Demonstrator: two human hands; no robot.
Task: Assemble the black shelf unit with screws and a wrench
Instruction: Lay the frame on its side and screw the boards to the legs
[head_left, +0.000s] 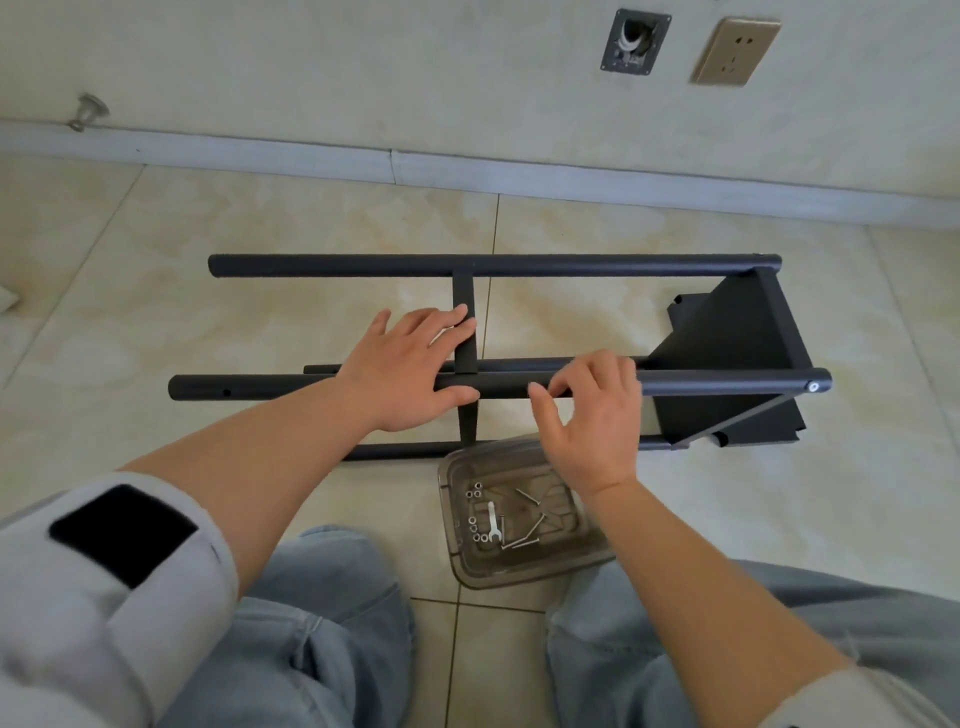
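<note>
The black shelf unit lies on its side on the tile floor. Its near upper tube (727, 387) has a screw head (813, 386) at the right end and an empty hole (226, 392) near the left end. A black shelf panel (727, 343) sits fixed at the right end. My left hand (400, 364) rests flat on the tube, fingers spread over the cross bar (462, 291). My right hand (592, 415) curls its fingers over the same tube, thumb and forefinger pinched at its near side. A small silver wrench (492, 522), long screws (527, 535) and nuts (474, 491) lie in a clear tray (452, 467).
The far tube (363, 265) runs parallel to the wall's grey skirting (571, 174). The tray sits on the floor between my knees and the frame, partly under my right wrist. A wall socket (735, 52) and an open wall box (635, 44) are above.
</note>
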